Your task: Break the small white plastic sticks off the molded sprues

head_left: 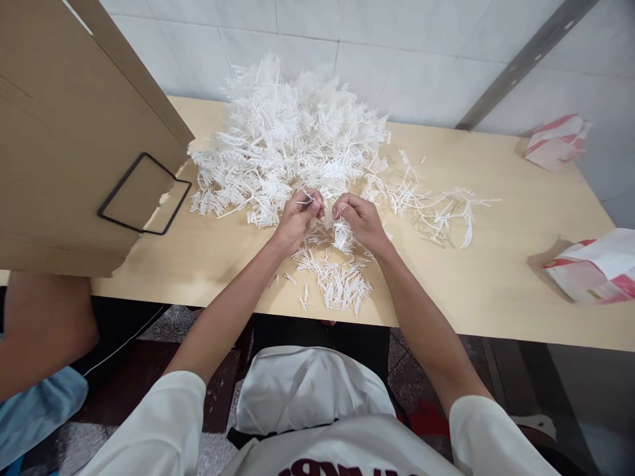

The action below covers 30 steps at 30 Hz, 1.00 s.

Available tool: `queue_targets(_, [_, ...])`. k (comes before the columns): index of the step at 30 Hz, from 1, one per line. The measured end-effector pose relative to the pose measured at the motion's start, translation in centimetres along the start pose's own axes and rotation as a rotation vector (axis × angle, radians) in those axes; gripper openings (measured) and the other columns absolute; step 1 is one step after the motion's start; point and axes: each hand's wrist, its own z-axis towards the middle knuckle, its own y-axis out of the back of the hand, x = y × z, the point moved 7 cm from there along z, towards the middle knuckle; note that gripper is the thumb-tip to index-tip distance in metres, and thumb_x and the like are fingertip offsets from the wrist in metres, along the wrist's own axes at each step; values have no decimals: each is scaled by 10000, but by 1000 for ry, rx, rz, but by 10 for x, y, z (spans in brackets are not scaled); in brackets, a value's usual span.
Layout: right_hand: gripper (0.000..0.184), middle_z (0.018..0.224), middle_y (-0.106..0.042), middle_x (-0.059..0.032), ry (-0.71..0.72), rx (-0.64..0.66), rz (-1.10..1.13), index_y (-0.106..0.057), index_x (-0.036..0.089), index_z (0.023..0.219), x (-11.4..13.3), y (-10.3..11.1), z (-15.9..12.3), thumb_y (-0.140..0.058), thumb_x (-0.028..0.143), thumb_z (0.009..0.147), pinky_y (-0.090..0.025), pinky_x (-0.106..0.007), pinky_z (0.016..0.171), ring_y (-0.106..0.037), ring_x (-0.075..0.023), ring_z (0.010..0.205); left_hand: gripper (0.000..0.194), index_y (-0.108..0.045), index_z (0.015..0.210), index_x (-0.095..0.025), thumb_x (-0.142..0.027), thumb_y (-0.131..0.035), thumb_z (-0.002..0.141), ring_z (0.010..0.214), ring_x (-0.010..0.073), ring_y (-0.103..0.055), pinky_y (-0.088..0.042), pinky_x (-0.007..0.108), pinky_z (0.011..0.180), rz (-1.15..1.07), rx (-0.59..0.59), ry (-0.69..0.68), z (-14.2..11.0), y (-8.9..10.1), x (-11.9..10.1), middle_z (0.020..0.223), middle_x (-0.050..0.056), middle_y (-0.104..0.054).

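A big heap of white plastic sprues [292, 139] lies at the back of the pale wooden table [496, 277]. My left hand [297, 217] is closed in a pinch on a thin white plastic piece at the heap's front edge. Close beside it, my right hand [360, 218] is closed on a small white sprue with short prongs [342, 235]. Below both hands lies a small pile of loose white plastic sticks [337, 277]. Stripped white stems [436, 208] are scattered to the right of my hands.
A cardboard box flap [74, 132] with a black rectangular outline stands at the left over the table. Two red-and-white bags [595, 268] [555, 142] lie at the right. Another person's arm [40, 327] shows at the lower left. White tiled wall behind.
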Motion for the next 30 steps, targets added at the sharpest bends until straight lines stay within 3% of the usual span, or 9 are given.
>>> queue_targets(6, [435,621,-518,7,15,-288,32,-449,227,657,1,29,-3,-415,563,931,-456,-307,665,-515,-126,617,326,-466,787,-226,-534,-514,885,676,104,-544,-446,273,629,29,-128,32,3,16,-8,775,7,-552])
queue_targets(13, [321,584,-429,43,31,-314,-149,-419,221,605,4,36,-4,-611,369,815,-393,-283,596,-415,-100,577,406,-372,670,-207,-506,-605,814,632,84,-504,-452,249,600,23,-180,6,5,20,-11,702,0,-499])
queue_targets(17, [240,601,-424,58,2,-310,-225,-421,230,659,-2,35,-3,-614,294,786,-384,-273,572,-398,-91,556,441,-331,625,-202,-525,-527,853,628,89,-504,-463,258,603,9,-187,-15,5,23,-14,683,13,-493])
queue_targets(21, [87,687,-537,46,7,-214,-286,-532,246,869,-7,29,-1,-577,237,795,-435,-289,632,-479,-110,603,440,-331,608,-208,-528,-469,876,624,109,-511,-474,284,598,-19,-210,-41,6,30,-17,664,29,-479])
queue_targets(24, [46,776,-595,-2,106,-148,-395,-585,233,833,0,23,-1,-562,273,837,-454,-323,734,-542,-148,744,433,-352,619,-213,-544,-440,884,654,129,-532,-488,296,599,18,-224,-66,7,34,-19,672,43,-493])
queue_targets(26, [159,835,-618,-21,151,-115,-354,-618,231,851,7,21,-2,-534,360,892,-456,-333,778,-562,-159,805,418,-368,633,-214,-545,-427,882,677,138,-546,-492,298,602,42,-234,-75,7,36,-21,683,50,-505])
queue_targets(30, [417,751,-607,5,98,60,-89,-665,245,992,14,13,-5,-426,582,931,-454,-307,729,-577,-133,714,338,-386,675,-214,-493,-432,861,681,126,-545,-493,285,619,59,-251,-93,6,36,-23,729,42,-523])
